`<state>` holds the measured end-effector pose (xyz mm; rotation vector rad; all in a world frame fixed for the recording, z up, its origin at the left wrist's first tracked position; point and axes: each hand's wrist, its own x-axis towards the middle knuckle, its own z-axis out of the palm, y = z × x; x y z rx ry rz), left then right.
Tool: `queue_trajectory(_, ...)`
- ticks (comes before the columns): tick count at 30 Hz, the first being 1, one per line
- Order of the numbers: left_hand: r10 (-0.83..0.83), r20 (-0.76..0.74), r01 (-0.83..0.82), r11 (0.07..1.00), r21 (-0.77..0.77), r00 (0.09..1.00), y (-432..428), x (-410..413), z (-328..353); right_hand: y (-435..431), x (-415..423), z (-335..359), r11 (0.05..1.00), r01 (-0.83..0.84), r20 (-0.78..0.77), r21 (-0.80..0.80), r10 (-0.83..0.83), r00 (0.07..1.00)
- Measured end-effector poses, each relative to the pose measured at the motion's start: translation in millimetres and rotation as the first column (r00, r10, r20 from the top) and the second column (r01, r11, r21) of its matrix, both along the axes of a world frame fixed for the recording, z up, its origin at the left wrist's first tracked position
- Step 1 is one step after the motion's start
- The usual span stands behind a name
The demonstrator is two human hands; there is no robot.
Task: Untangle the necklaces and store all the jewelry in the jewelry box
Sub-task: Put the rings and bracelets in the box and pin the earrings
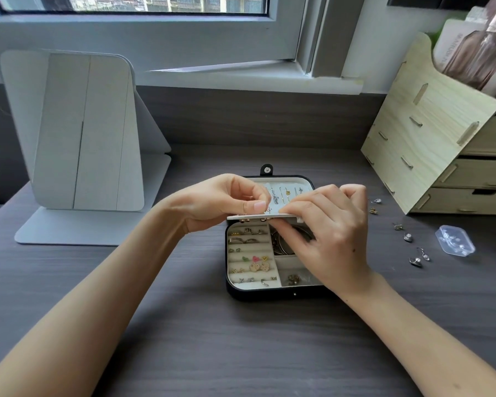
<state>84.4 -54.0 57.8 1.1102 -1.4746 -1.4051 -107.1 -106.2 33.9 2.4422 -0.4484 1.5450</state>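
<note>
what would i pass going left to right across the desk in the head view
grey folding mirror → jewelry box → loose earrings → clear plastic case

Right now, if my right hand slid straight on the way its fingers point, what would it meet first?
Probably your left hand: the right hand points left along the panel toward it, though depth is unclear.

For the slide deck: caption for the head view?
Left hand and right hand work at the flap of the open jewelry box; earrings lie on the desk.
</note>
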Motion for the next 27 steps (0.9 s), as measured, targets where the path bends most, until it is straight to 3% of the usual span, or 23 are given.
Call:
queue_trajectory(20, -0.052, 0.187, 0.051, 0.999, 0.01, 0.981, 1.2, -1.1, 8.2, 2.1, -0.8, -0.3, 1.0, -0.005, -0.01, -0.016, 0.005, 1.0)
queue_trajectory(24, -0.076, 0.373, 0.084, 0.996, -0.006, 0.925, -4.1, -0.8, 27.5, 0.5, 0.1, 0.2, 1.0, 0.0, 0.003, -0.009, 0.0, 1.0)
queue_trajectory(27, -0.089, 0.625, 0.131, 0.991, -0.021, 0.776, -9.7, -3.1, 49.5, -0.9, 0.2, 0.3, 1.0, -0.005, 0.009, 0.005, 0.005, 1.0)
